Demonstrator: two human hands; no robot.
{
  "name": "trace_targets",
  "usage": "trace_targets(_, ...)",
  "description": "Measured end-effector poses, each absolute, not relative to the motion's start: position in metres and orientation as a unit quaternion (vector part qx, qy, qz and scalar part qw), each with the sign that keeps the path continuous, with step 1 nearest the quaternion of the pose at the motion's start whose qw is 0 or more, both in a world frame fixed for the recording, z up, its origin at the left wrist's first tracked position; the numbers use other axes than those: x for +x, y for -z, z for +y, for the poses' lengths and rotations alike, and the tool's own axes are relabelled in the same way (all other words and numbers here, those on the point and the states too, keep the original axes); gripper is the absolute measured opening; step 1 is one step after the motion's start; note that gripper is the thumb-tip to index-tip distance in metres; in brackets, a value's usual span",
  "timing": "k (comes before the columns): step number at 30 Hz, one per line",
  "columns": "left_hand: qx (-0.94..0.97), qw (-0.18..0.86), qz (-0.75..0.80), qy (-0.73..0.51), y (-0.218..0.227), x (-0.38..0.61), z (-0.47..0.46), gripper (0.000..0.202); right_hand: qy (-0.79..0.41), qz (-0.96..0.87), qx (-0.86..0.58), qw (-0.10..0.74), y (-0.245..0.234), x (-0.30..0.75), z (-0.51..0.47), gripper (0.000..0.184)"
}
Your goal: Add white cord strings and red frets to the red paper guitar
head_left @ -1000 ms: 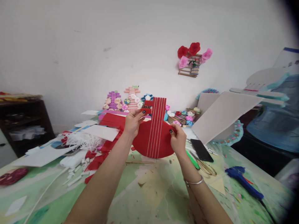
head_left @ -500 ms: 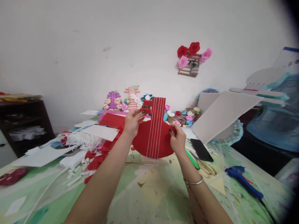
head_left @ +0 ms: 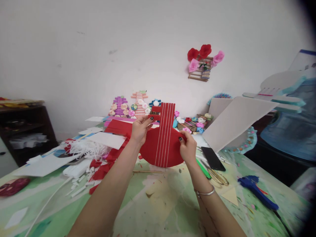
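Observation:
A red craft lute (head_left: 150,144), with a round body and a straight neck, is held upright above the table. Several pale strings run down its front from the neck to the bottom of the body. My left hand (head_left: 140,130) pinches a short red peg (head_left: 155,117) against the left side of the neck; whether it is fixed there I cannot tell. Just above it, another red peg (head_left: 156,108) sticks out from the neck. On the right edge of the body, my right hand (head_left: 188,146) grips with the thumb in front and its other fingers largely hidden behind.
Red scraps (head_left: 101,171), white string (head_left: 89,148) and boards (head_left: 108,140) crowd the left. At right lie a black phone (head_left: 213,158), scissors (head_left: 218,177) and a blue glue gun (head_left: 259,192). Decorated craft lutes (head_left: 140,98) stand behind. A thin stick (head_left: 147,171) lies in front.

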State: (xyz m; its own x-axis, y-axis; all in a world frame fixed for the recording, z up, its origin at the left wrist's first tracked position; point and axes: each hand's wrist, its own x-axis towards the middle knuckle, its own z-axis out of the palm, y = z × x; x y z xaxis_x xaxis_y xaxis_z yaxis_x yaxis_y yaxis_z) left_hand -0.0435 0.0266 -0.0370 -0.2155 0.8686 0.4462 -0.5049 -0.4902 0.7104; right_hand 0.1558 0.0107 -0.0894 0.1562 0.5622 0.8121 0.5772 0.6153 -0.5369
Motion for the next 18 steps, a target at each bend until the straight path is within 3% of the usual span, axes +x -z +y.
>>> trace_targets(18, 0.431, 0.462, 0.210, -0.746, 0.0352, -0.0439, 0.0237, 0.027, 0.006, -0.648, -0.439, 0.622, 0.0905, 0.1561, 0.0113, 0.030)
